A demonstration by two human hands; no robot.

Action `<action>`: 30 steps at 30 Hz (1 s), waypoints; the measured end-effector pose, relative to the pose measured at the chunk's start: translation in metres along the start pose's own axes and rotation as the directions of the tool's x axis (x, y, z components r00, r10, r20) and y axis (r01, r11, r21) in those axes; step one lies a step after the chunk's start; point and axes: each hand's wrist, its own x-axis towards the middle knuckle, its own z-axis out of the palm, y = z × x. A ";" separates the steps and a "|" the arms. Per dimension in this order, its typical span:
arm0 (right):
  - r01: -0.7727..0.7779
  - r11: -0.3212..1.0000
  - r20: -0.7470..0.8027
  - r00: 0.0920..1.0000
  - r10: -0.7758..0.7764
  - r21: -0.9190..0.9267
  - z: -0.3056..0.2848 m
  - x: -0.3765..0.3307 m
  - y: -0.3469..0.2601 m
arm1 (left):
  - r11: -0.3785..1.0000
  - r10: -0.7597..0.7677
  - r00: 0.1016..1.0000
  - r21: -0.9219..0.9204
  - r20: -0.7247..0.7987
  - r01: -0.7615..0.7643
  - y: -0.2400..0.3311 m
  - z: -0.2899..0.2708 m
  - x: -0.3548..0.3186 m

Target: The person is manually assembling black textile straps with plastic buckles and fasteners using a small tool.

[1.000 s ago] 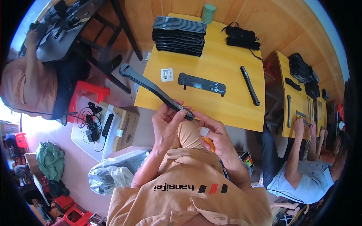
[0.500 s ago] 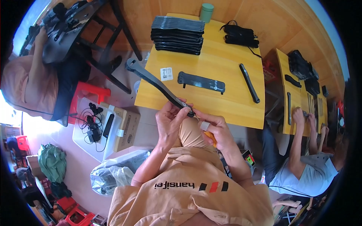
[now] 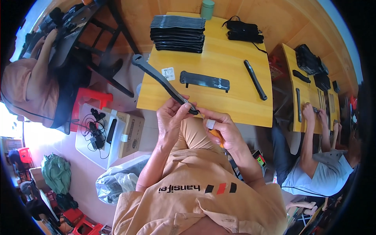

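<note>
My left hand (image 3: 169,119) is closed around the lower end of a long black strip (image 3: 158,77), which slants up and left, its rounded far end beyond the table's edge. My right hand (image 3: 227,131) grips an orange-handled tool (image 3: 215,136) with a thin shaft; its exact kind is unclear. The shaft's tip is at the strip's near end, by my left fingertips. A whitish wrap (image 3: 210,123) circles a right finger. On the table ahead lie a wide black panel (image 3: 203,81), a white printed label (image 3: 168,74) and another black strip (image 3: 255,80).
The yellow table (image 3: 231,109) bears a tall stack of black strips (image 3: 178,35), a black bundle (image 3: 244,32) and a green canister (image 3: 207,9). To my left stand a bin of cables (image 3: 96,135) and a cardboard box (image 3: 131,135). Other people sit on both sides.
The view has shifted slightly, so the table sits a little higher and further left. Both hands stay together at the strip's near end, still holding the strip and the orange-handled tool.
</note>
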 end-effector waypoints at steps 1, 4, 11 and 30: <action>0.000 1.000 -0.002 1.000 0.000 0.001 0.000 -0.001 0.000 | 1.000 -0.019 1.000 0.018 0.001 0.019 0.001 0.000 0.000; 0.063 0.992 -0.031 0.997 -0.067 -0.105 0.001 -0.002 0.002 | 0.996 -0.091 0.996 -0.007 0.017 0.091 0.004 0.003 0.003; 0.152 0.932 -0.015 0.986 -0.166 -0.328 0.005 -0.007 0.002 | 0.956 -0.158 0.986 0.257 0.047 0.141 0.012 -0.008 -0.004; 0.293 0.734 0.089 0.949 -0.304 -0.613 0.017 -0.015 -0.004 | 0.980 -0.169 0.986 0.106 0.003 0.168 0.014 -0.002 -0.013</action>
